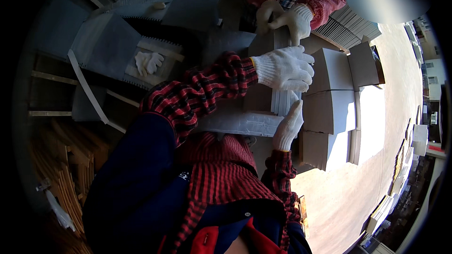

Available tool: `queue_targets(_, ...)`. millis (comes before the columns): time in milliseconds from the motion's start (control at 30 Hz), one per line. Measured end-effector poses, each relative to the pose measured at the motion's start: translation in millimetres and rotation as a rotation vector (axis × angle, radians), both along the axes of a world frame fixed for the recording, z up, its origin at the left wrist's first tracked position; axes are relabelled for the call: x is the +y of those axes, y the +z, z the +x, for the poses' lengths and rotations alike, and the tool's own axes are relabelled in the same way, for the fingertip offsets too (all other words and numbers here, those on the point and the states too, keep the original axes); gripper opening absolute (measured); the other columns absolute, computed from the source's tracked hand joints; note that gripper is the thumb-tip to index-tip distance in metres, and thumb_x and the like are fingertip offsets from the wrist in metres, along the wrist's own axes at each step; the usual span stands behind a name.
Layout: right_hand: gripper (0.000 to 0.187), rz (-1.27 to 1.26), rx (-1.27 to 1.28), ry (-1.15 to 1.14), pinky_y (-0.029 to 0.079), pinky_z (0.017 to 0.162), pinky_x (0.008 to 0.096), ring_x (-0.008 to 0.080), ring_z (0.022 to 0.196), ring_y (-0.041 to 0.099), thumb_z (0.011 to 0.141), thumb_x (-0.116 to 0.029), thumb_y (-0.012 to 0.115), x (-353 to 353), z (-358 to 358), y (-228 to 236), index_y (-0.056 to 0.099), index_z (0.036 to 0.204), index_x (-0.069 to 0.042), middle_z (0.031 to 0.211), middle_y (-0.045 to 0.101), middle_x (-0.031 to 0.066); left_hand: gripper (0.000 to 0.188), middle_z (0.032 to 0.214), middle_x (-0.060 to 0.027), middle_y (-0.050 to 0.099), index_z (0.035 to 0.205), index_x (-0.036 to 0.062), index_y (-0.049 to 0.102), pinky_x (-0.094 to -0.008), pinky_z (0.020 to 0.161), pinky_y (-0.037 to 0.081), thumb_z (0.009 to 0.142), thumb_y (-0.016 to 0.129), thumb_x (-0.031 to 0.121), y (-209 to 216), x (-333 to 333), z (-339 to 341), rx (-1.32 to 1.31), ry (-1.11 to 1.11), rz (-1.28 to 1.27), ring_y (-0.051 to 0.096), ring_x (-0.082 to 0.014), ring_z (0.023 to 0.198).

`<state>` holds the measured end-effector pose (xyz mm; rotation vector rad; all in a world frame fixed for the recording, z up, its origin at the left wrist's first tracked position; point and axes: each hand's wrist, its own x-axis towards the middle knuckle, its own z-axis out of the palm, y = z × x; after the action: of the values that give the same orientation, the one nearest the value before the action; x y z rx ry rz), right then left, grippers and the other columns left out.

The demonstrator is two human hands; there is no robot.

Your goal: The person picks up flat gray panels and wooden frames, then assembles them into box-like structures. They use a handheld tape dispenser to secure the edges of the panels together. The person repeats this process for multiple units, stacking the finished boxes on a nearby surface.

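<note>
Head view: a pile of grey-brown boxes (329, 71) just right of the hands, sunlit on the outer faces; contents hidden, so impossible to tell. Left of the boxes, between the 2 hands, a stack of flat panels (279, 99) with pale edges showing. Left hand (284, 68), white-gloved, laid across the top of the stack — fingers extended and slightly parted, back of the glove upward; hold underneath not visible. Right hand (288, 126), gloved too, beside the near right corner, fingers extended and close together; cannot tell whether gripping or merely touching. At the far end of the stack, a co-worker's hands (297, 20), both white-gloved, near each other. Off to the left, loose white gloves (149, 62) lying flat; at lower left, brown cardboard sheets (70, 174) standing side by side.
</note>
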<state>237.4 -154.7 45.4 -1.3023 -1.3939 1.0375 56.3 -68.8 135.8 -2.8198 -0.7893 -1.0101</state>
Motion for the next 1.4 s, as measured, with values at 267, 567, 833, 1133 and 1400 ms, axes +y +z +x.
queue_targets(267,0.075,-0.736,0.94,-0.748,0.046,0.099,0.0437,0.0275,0.118,0.057,0.104,-0.064,0.032,-10,-56,-59,0.053,0.141,-0.003,0.135,0.059,0.0114,0.038,0.087,-0.0042,0.074,0.087,0.0149,0.079,-0.05,0.114,0.031,0.099,0.053,0.041,-11,7,-13,0.36,0.158,-0.287,0.067,-0.0225,0.095)
queue_targets(567,0.068,-0.491,1.179,-0.421,0.05,0.098,0.0466,0.03,0.113,0.062,0.106,-0.056,0.026,15,-104,-92,0.059,0.131,-0.002,0.125,0.065,0.0128,0.029,0.09,0.0039,0.073,0.088,0.0217,0.078,-0.0462,0.111,0.036,0.095,0.056,0.038,-4,3,-20,0.389,0.185,-0.272,0.066,-0.0182,0.098)
queue_targets(833,0.07,-0.466,1.269,-0.687,0.05,0.098,0.049,0.0322,0.118,0.061,0.105,-0.057,0.034,11,-69,-71,0.051,0.139,0.001,0.132,0.06,0.0173,0.027,0.09,-0.0006,0.075,0.085,0.0192,0.078,-0.042,0.092,0.047,0.092,0.057,0.035,-1,16,-4,0.312,0.141,-0.306,0.068,-0.0225,0.093)
queue_targets(1133,0.049,-0.459,1.17,-0.678,0.045,0.098,0.0369,0.0247,0.105,0.064,0.102,-0.039,0.049,9,-118,-75,0.072,0.111,0.003,0.114,0.071,0.0136,0.025,0.087,-0.0047,0.074,0.086,0.0117,0.077,-0.0399,0.086,0.051,0.092,0.061,0.03,-3,2,-22,0.183,0.086,-0.343,0.068,-0.0255,0.088)
queue_targets(1400,0.046,-0.389,0.137,-0.383,0.047,0.099,0.0485,0.0434,0.114,0.061,0.1,-0.041,0.045,-29,-75,-78,0.069,0.118,-0.007,0.123,0.066,0.021,0.026,0.091,-0.0091,0.073,0.088,0.006,0.075,-0.0451,0.099,0.043,0.094,0.058,0.025,-8,7,-12,0.228,0.056,-0.384,0.066,-0.0297,0.092)
